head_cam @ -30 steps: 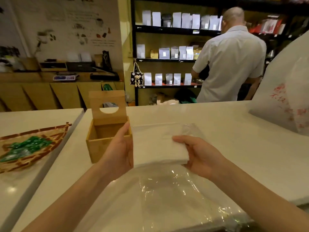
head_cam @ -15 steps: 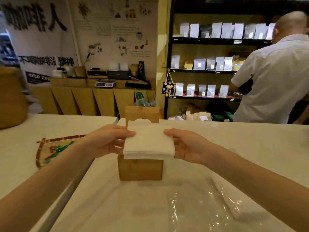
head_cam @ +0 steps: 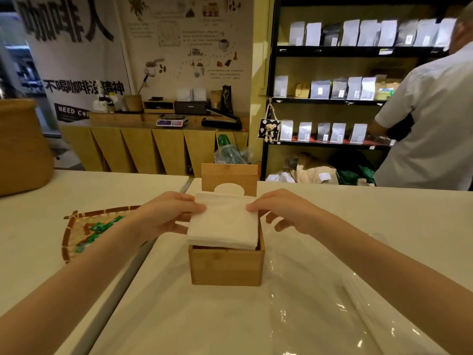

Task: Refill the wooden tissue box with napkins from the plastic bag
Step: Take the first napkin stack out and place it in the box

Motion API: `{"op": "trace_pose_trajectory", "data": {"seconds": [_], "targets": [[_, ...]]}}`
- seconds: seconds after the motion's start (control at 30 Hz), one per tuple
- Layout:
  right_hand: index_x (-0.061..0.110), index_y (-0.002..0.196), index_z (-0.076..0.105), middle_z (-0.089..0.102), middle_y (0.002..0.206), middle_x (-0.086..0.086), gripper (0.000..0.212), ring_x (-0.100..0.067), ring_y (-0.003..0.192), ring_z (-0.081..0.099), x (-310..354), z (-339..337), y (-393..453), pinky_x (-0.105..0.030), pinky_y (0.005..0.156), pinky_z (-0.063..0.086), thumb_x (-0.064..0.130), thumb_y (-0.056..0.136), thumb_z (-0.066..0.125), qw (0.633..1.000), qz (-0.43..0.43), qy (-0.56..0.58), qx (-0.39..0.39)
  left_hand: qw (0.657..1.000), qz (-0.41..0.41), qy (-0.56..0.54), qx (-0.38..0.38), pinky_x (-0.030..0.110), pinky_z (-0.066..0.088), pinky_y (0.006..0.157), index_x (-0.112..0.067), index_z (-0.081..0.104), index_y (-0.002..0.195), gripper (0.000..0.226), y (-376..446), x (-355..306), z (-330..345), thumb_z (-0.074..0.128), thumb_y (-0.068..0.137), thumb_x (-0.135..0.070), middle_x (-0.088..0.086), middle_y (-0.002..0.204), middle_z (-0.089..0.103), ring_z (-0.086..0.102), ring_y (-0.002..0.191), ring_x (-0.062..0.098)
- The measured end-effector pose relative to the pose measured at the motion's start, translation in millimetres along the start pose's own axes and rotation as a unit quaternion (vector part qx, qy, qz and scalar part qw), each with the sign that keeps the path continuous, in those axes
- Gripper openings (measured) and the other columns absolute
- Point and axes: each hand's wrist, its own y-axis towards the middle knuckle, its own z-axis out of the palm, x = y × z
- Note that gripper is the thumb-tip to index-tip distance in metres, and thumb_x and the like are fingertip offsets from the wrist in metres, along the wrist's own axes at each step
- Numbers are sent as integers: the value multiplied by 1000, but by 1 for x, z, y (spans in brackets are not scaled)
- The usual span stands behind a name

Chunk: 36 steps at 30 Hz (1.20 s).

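Observation:
A square wooden tissue box stands on the white counter, its hinged lid upright at the back with an oval slot. A white stack of napkins lies across the box's open top, its near edge at the rim. My left hand grips the stack's left side, thumb on top. My right hand touches the stack's right far corner with thumb and forefinger, the other fingers spread beside the box. The clear plastic bag lies flat on the counter in front and to the right.
A woven tray with green packets lies on the left counter. A tan basket stands far left. A person in a white shirt stands behind the counter at the shelves, back turned.
Both hands have carried the napkin stack from above the plastic bag to the box and lowered it onto the open top. My right hand has loosened to a fingertip touch.

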Motion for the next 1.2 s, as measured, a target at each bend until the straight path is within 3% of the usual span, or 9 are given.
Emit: {"op": "trace_pose_trajectory", "data": {"seconds": [0.17,0.37,0.5,0.57,0.63,0.77,0.93,1.1,1.2], "targets": [[9,105,65,61,99,-2,34,-14,84,52,-6,-2,10,-25,67,46,32,81,66,999,10,-12,-30,996,24,70,-48,23,53,59,-9,60,114,34,6,0,5,58,85,-27,-4,89,63,60,80,10],[8,93,72,64,102,-3,25,-16,95,54,-11,0,16,-27,75,46,27,77,71,997,-27,-48,-45,979,30,183,-82,32,41,88,-6,64,112,37,20,5,7,63,82,-27,7,135,51,47,106,21],[6,83,74,66,103,-5,20,-14,92,54,-13,5,15,-21,67,42,25,75,73,991,-67,-94,-67,973,37,216,-74,36,35,99,-8,71,94,23,24,7,7,64,81,-25,3,140,45,41,125,23],[6,83,74,63,110,-6,21,-18,105,52,-14,8,15,-23,75,40,25,74,74,977,-106,-159,-95,963,57,249,-84,37,36,99,-7,70,99,26,24,7,11,65,81,-23,3,139,47,42,124,23],[8,81,74,58,121,-4,19,-19,120,41,-15,15,13,-28,86,35,25,72,75,963,-131,-204,-115,937,83,321,-107,41,30,106,-8,69,101,27,21,9,17,64,81,-24,3,139,46,36,129,22],[12,80,71,57,117,-3,18,-18,122,37,-20,29,13,-28,89,37,26,70,75,947,-128,-259,-142,861,103,480,-131,47,14,113,-16,73,88,22,17,17,28,61,82,-33,-1,146,37,14,140,22],[11,92,69,60,109,-4,25,-21,118,37,-15,38,13,-34,90,39,30,77,68,920,-108,-345,-154,820,101,545,-146,55,0,112,-20,71,84,20,19,19,35,56,84,-32,0,146,37,9,141,24],[15,83,61,49,77,1,12,-25,112,39,-7,43,13,-37,88,31,27,81,60,896,-64,-413,-150,792,95,583,-155,59,-4,111,-21,56,73,14,23,20,42,53,85,-26,1,137,45,8,142,26],[17,81,48,52,86,-3,11,-27,113,42,-3,47,13,-44,96,29,22,83,57,882,-38,-449,-139,757,102,617,-190,59,-5,110,-22,63,78,13,25,21,46,56,83,-31,2,137,47,10,142,27]]}}
